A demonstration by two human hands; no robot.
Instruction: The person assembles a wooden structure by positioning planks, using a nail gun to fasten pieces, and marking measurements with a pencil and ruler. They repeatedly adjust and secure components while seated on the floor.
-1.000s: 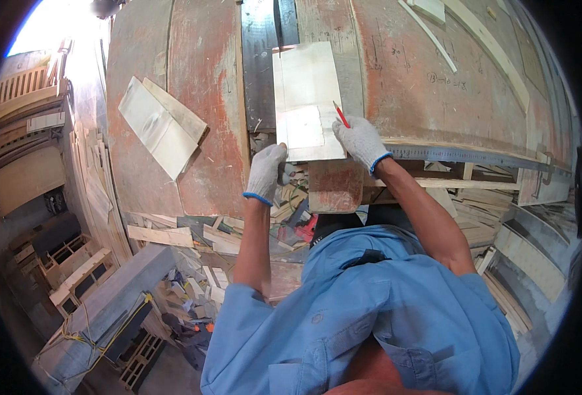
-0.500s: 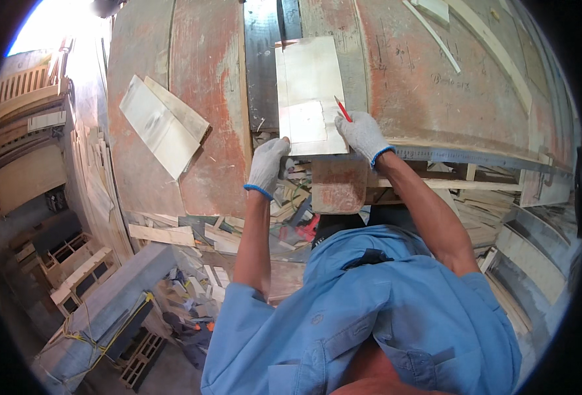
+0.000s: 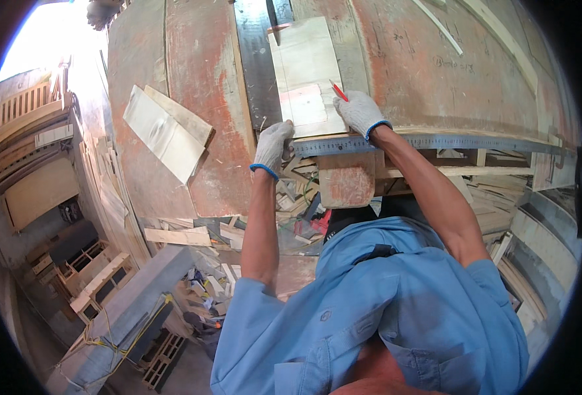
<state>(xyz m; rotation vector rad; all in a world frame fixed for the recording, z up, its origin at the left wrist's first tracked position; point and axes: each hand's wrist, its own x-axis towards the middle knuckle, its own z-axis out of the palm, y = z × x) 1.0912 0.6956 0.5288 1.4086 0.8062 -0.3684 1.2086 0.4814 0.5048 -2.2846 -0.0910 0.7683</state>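
A pale rectangular wooden board (image 3: 307, 49) lies on the workbench, a whiter irregular patch (image 3: 304, 105) with a thin outline around it near its close end. My left hand (image 3: 272, 146), in a white knitted glove with a blue cuff, is closed at the board's near left corner, thumb by its edge. My right hand (image 3: 362, 113), gloved alike, holds a red pencil (image 3: 339, 91), its tip pointing up and left over the board. That hand rests against the board's right edge. A long metal ruler (image 3: 396, 142) runs along the bench's front edge, just below the board.
Two stacked pale boards (image 3: 162, 131) lie left on the reddish, worn workbench (image 3: 202, 59). Thin wood strips (image 3: 439, 26) lie at the far right. Wood offcuts (image 3: 228, 234) litter the space below the bench. A grey beam with yellow cord (image 3: 129, 306) stands lower left.
The board has shifted slightly away from me, uncovering more of the ruler along the front edge. Both hands moved with it, the pencil still in my right. The whole view has shifted a little.
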